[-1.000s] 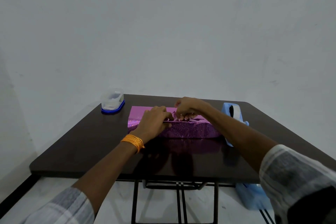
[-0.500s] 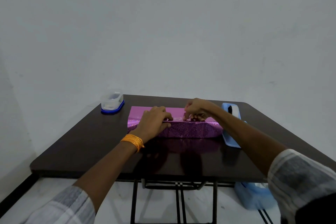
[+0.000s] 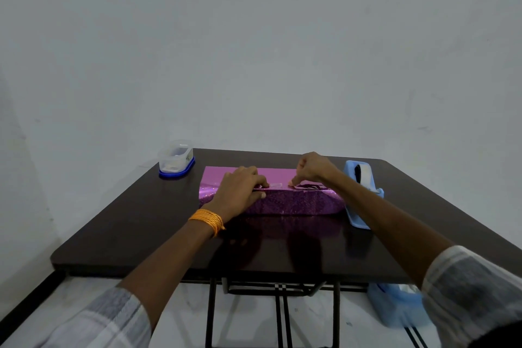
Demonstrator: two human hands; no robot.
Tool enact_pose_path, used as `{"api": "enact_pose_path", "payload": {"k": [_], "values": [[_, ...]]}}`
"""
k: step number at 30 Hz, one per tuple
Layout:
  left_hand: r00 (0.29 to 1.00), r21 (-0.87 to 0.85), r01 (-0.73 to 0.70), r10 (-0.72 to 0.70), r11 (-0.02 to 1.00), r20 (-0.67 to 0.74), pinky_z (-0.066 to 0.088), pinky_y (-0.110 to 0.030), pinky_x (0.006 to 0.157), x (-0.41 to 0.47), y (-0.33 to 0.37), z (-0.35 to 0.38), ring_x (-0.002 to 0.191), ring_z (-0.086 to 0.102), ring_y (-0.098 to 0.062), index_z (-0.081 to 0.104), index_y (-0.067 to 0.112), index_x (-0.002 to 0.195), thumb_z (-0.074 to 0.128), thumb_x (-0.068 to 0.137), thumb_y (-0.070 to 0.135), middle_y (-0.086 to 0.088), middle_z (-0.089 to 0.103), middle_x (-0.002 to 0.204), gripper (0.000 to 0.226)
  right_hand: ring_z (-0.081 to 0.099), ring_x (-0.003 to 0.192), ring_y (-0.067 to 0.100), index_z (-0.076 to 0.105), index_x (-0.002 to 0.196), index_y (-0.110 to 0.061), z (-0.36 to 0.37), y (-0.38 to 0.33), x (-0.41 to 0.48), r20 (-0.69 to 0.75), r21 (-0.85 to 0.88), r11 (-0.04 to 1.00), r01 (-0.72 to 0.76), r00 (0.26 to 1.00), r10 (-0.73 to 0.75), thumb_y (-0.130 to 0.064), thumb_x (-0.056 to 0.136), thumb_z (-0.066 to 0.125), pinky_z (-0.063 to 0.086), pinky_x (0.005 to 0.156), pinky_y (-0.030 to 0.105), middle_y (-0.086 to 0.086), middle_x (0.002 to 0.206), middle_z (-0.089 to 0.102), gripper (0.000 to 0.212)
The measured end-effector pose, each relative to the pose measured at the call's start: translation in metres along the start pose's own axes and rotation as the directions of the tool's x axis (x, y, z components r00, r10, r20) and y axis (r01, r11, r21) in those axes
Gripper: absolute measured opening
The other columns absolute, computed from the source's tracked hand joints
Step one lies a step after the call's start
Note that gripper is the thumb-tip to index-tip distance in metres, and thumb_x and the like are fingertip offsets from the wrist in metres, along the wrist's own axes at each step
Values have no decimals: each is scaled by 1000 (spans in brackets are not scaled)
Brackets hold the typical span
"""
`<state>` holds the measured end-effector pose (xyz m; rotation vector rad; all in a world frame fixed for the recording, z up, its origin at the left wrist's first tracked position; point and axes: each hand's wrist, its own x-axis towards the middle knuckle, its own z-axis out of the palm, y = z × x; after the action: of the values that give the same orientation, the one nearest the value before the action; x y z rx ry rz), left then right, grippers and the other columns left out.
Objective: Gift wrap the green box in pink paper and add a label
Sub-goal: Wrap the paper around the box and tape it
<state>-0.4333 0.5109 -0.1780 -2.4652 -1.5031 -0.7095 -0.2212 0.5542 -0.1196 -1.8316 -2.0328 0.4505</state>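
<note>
Right hand [image 3: 313, 171] has slid a little further right along the top seam since half a second ago, left hand [image 3: 240, 189] unmoved; between them a short strip of clear tape [image 3: 275, 185] lies along the seam; pink paper [image 3: 293, 202] is folded up and over the green box, which is fully hidden beneath it; a flat single layer of the paper sticks out to the left and far side; parcel sits mid-table, toward the far edge; left hand lies palm-down on the parcel's left end, fingers fairly straight, tips pressing at the tape's left end; right hand has its fingers curled, tips down at the tape's right end, cannot tell whether pinching or only pressing; orange thread [image 3: 207, 219] wound round the left wrist; blue tape dispenser [image 3: 364, 186] just beside the parcel's right end; clear plastic tub [image 3: 176, 159] on a blue base near the far-left corner; dark glossy table [image 3: 141, 229]; pale blue object [image 3: 395, 305] on the floor under the right side.
</note>
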Motion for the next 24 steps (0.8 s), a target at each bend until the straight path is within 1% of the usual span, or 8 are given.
{"api": "enact_pose_path", "payload": {"k": [3, 5, 7, 9, 12, 16, 20, 24], "values": [[1000, 2, 1, -1, 1000, -4, 43, -37, 82, 1, 0, 0, 101, 50, -18, 64, 27, 119, 64, 91, 38, 3, 55, 106, 30, 60, 80, 16, 61, 74, -13, 1, -1, -2, -70, 74, 995, 65, 996, -59, -16, 72, 87, 45, 65, 27, 5, 86, 70, 26], [1000, 10, 3, -3, 1000, -3, 43, -37, 81, 1, 0, 0, 100, 50, -19, 64, 27, 119, 64, 91, 38, 3, 55, 105, 30, 60, 75, 10, 66, 74, -13, 8, -5, -5, -90, 162, 977, 143, 988, -129, -15, 77, 84, 44, 61, 23, 1, 82, 70, 18], [1000, 18, 5, -5, 1000, -3, 43, -37, 81, 1, 0, -1, 99, 50, -19, 64, 27, 119, 64, 91, 38, 3, 55, 104, 30, 54, 62, 1, 74, 79, -13, 17, -7, -8, -69, 161, 964, 213, 976, -205, -15, 79, 82, 40, 56, 18, -8, 70, 66, 8], [1000, 22, 7, -6, 1000, -4, 43, -38, 81, 1, 0, -1, 100, 50, -19, 64, 27, 119, 64, 91, 39, 2, 55, 104, 30, 59, 64, 3, 79, 86, -11, 24, -5, -9, -39, 171, 951, 256, 967, -254, -15, 81, 81, 44, 62, 18, -5, 72, 71, 7], [1000, 16, 2, -2, 1000, -5, 43, -38, 81, 1, -1, 0, 99, 50, -19, 64, 27, 118, 64, 91, 38, 3, 55, 104, 30, 64, 72, 4, 80, 89, -11, 21, 3, -10, -27, 191, 944, 269, 963, -269, -16, 81, 81, 45, 64, 14, -2, 79, 75, 9], [1000, 21, 2, -2, 1000, 1, 44, -39, 83, 1, -1, 0, 100, 50, -18, 64, 27, 119, 64, 91, 38, 3, 56, 106, 30, 60, 64, 0, 80, 87, -10, 13, 8, -10, -17, 163, 958, 235, 972, -235, -16, 81, 81, 42, 56, 10, -6, 72, 72, 9], [1000, 48, -1, 0, 999, 23, 46, -39, 85, 2, -1, -1, 103, 52, -18, 62, 27, 120, 63, 91, 39, 4, 56, 108, 31, 56, 59, -2, 79, 87, -9, 14, 8, -14, -48, 96, 959, 265, 964, -262, -14, 83, 78, 41, 57, 13, -12, 68, 66, 6], [1000, -4, 12, -12, 1000, 6, 46, -43, 91, 0, -1, -1, 110, 54, -19, 51, 24, 133, 64, 89, 42, 3, 61, 117, 49, 49, 54, 0, 77, 90, -9, 13, 15, -21, -115, 56, 952, 301, 949, -293, -14, 85, 76, 35, 51, 11, -14, 62, 57, 7]]}}
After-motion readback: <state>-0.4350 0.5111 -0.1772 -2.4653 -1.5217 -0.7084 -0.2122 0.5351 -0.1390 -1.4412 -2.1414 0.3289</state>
